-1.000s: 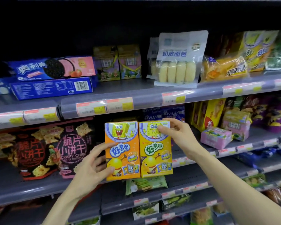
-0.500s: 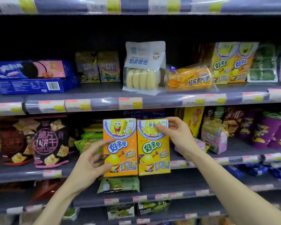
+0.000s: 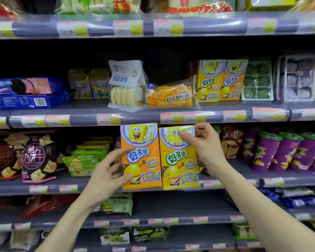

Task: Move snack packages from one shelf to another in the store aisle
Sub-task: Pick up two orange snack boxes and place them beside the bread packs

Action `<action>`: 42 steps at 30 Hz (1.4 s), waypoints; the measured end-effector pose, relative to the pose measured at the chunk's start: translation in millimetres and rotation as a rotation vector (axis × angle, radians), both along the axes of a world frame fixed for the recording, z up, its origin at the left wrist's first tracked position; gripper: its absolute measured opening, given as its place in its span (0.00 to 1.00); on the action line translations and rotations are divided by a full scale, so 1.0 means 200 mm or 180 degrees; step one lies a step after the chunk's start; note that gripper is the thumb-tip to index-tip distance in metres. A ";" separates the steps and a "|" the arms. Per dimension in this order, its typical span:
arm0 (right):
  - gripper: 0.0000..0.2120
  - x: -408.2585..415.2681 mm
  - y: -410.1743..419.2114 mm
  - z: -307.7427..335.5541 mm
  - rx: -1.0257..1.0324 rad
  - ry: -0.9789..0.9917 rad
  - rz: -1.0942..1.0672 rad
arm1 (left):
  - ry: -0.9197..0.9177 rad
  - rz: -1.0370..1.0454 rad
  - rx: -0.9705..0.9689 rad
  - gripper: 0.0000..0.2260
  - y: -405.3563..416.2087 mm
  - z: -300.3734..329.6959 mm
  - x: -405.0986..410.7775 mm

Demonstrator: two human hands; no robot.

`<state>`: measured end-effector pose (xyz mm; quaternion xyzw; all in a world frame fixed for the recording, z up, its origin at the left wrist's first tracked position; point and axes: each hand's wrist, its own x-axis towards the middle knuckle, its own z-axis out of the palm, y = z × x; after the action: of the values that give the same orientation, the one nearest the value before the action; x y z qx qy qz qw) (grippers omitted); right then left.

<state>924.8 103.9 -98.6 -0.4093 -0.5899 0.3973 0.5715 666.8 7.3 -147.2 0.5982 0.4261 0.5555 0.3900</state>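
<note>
From the head view I see my two hands holding a pair of cartoon snack boxes side by side, upright, in front of the shelf edge (image 3: 140, 118) that carries price tags. My left hand (image 3: 105, 177) has the orange box (image 3: 141, 157): fingers spread fairly wide, thumb laid across the front near the middle, another fingertip pressing the lower left of the front, the rest wrapped round the left side. My right hand (image 3: 205, 148) has the yellow box (image 3: 178, 159) by its upper right corner: thumb on the front over the cartoon face, fingers curled over the top and behind. The two boxes touch along their inner edges, and their tops reach just up to the tagged shelf edge.

On the shelf above, well to the right, stand two more boxes of the same kind (image 3: 222, 80), one yellow and one orange, upright and touching. Left of them lies a yellow cake pack (image 3: 171, 96), then a white bread bag (image 3: 125, 84) standing upright, then two small dim boxes (image 3: 89, 84), and at far left blue cookie boxes (image 3: 27, 93) stacked flat. Right of the matching boxes are clear trays with green rounds (image 3: 257, 82).

Behind my hands, on the level of the held boxes, I see dark cracker bags (image 3: 38, 159) at left, green packs (image 3: 85, 159) beside them, and purple cups (image 3: 287, 151) at right
</note>
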 end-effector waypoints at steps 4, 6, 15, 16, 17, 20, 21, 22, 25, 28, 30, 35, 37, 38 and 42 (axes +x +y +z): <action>0.20 0.14 -0.01 0.12 0.0140 0.0087 -0.0097 | 0.0094 0.0023 0.0163 0.27 0.04 0.10 0.17; 0.19 0.20 0.00 0.18 0.0237 0.0096 -0.0172 | 0.0070 -0.0005 0.0274 0.27 0.07 0.17 0.26; 0.21 0.58 0.15 0.45 0.0315 0.0113 -0.0272 | 0.0326 -0.0203 0.0678 0.28 0.31 0.46 0.62; 0.21 0.62 0.17 0.46 0.0326 0.0117 -0.0270 | 0.0365 -0.0239 0.0730 0.28 0.34 0.49 0.66; 0.21 0.66 0.20 0.48 0.0336 0.0138 -0.0269 | 0.0405 -0.0272 0.0796 0.28 0.37 0.52 0.70; 0.20 0.78 0.30 0.53 0.0405 0.0226 -0.0343 | 0.0436 -0.0355 0.0920 0.28 0.48 0.59 0.83; 0.20 0.81 0.33 0.55 0.0432 0.0265 -0.0363 | 0.0433 -0.0362 0.0952 0.27 0.52 0.61 0.86; 0.20 0.84 0.37 0.57 0.0454 0.0306 -0.0377 | 0.0423 -0.0372 0.0985 0.27 0.56 0.63 0.90; 0.21 0.91 0.48 0.63 0.0547 0.0352 -0.0409 | 0.0409 -0.0390 0.1064 0.27 0.68 0.68 0.98; 0.25 0.96 0.58 0.70 0.0699 0.0359 -0.0404 | 0.0408 -0.0306 0.1154 0.27 0.80 0.73 1.03; 0.25 0.98 0.65 0.72 0.0761 0.0347 -0.0411 | 0.0380 -0.0275 0.1142 0.26 0.88 0.75 1.06; 0.23 1.02 0.81 0.73 0.0841 0.0353 -0.0373 | 0.0465 -0.0171 0.1106 0.26 1.03 0.76 1.09; 0.24 1.02 0.86 0.72 0.0868 0.0349 -0.0335 | 0.0529 -0.0088 0.1099 0.26 1.06 0.75 1.10; 0.25 1.02 0.89 0.71 0.0881 0.0363 -0.0310 | 0.0562 -0.0041 0.1082 0.26 1.08 0.75 1.10; 0.25 1.02 1.00 0.69 0.0928 0.0370 -0.0252 | 0.0817 0.0236 0.0959 0.29 1.15 0.75 1.11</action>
<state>1128.9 304.1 38.7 -0.3214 -0.5906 0.3077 0.6732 888.5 236.4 1.9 0.6995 0.4061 0.5462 0.2178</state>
